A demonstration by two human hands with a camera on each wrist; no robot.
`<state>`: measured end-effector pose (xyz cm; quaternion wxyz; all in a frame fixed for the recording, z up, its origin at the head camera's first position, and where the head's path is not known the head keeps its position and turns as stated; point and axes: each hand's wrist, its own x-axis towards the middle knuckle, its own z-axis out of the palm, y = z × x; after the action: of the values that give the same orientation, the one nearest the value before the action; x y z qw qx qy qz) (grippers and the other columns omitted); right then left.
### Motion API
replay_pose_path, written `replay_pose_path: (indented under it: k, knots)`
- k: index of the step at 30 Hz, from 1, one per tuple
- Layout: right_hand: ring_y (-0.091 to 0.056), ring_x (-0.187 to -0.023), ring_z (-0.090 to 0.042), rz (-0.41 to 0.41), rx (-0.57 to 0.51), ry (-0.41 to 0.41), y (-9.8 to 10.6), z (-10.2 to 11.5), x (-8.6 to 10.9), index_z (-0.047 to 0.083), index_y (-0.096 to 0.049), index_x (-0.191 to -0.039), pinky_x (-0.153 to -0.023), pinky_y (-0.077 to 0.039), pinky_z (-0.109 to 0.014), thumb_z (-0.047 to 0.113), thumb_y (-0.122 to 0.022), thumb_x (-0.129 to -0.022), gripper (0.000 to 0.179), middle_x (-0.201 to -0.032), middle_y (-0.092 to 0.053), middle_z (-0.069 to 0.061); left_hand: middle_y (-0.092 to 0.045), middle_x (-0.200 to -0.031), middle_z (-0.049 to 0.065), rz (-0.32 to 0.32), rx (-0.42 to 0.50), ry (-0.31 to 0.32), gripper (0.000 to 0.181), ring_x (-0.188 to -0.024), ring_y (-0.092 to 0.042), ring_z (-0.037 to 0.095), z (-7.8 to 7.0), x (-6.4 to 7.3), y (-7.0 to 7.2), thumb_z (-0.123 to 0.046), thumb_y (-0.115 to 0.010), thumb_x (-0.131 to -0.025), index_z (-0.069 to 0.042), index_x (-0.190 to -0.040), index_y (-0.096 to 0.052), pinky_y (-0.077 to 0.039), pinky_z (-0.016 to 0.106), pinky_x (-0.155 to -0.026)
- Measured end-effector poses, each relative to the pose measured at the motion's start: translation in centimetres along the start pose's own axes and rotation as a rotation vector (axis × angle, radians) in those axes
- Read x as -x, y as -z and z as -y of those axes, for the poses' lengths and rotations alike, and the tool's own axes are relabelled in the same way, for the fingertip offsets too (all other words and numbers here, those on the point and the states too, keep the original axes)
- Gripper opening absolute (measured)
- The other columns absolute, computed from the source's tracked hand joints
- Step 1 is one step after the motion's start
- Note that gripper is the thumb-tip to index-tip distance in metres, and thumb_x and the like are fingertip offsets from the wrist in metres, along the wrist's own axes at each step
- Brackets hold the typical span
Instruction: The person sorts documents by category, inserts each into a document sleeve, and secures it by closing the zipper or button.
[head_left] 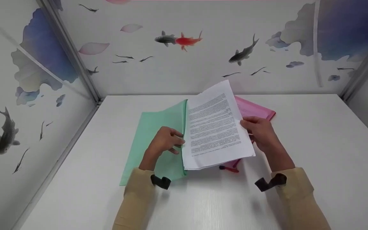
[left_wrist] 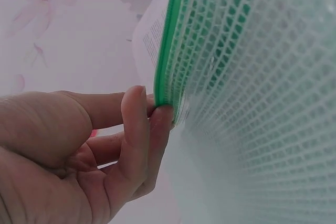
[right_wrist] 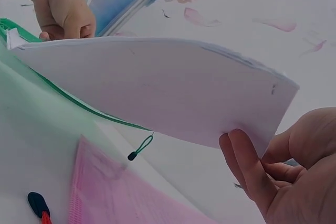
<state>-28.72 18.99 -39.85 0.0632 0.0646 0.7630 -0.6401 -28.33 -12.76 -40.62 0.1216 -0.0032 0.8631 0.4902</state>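
A green mesh zip pouch point(head_left: 153, 124) lies on the left with its zipped edge raised. My left hand point(head_left: 165, 140) pinches that green edge between thumb and fingers, as the left wrist view shows up close. A thin stack of printed sheets point(head_left: 214, 127) stands tilted, its left side right at the pouch's mouth. At the far side of the stack, my right hand point(head_left: 263, 132) pinches the sheets, with fingers on the blank back point(right_wrist: 157, 87) in the right wrist view. From the end of the zip hangs a green pull cord point(right_wrist: 140, 149).
Partly covered by the sheets, a pink mesh pouch point(head_left: 255, 110) lies on the white table point(head_left: 318, 134). Its red pull cord with a dark tip point(head_left: 230, 168) shows below the papers. Printed panels point(head_left: 196, 73) stand behind and along the left side.
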Motion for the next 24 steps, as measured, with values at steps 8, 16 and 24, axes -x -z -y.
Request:
replay_pose_path:
  k: [8,16,24]
  knots:
    - [-0.071,-0.09,-0.013,0.028,-0.047,0.001,-0.1,0.3,0.3,0.004,-0.051,-0.143,-0.079,-0.058,-0.023,0.03,-0.059,-0.101,0.05,-0.113,-0.068,-0.001,-0.074,-0.105,0.017,0.009,0.005,0.004,0.031,-0.086,-0.075,0.022,-0.4,0.2,-0.4,-0.005,-0.072,-0.089,0.004,-0.119,-0.069,-0.062,0.03,-0.061]
    - [-0.072,-0.09,-0.012,0.02,-0.097,-0.007,-0.3,0.3,0.3,0.004,-0.051,-0.144,-0.08,-0.06,-0.024,0.027,-0.058,-0.102,0.048,-0.113,-0.068,0.0,-0.072,-0.108,0.017,-0.012,0.113,-0.01,0.031,-0.088,-0.073,0.021,-0.5,0.5,0.1,-0.007,-0.07,-0.092,0.003,-0.121,-0.068,-0.063,0.031,-0.064]
    - [-0.069,-0.092,-0.014,0.029,-0.146,-0.036,-1.2,0.1,0.2,0.005,-0.05,-0.145,-0.079,-0.057,-0.021,0.027,-0.057,-0.102,0.049,-0.117,-0.068,-0.003,-0.073,-0.108,0.017,-0.027,0.127,0.019,0.033,-0.087,-0.073,0.021,-0.6,0.2,-0.1,-0.008,-0.071,-0.091,0.001,-0.122,-0.068,-0.063,0.031,-0.063]
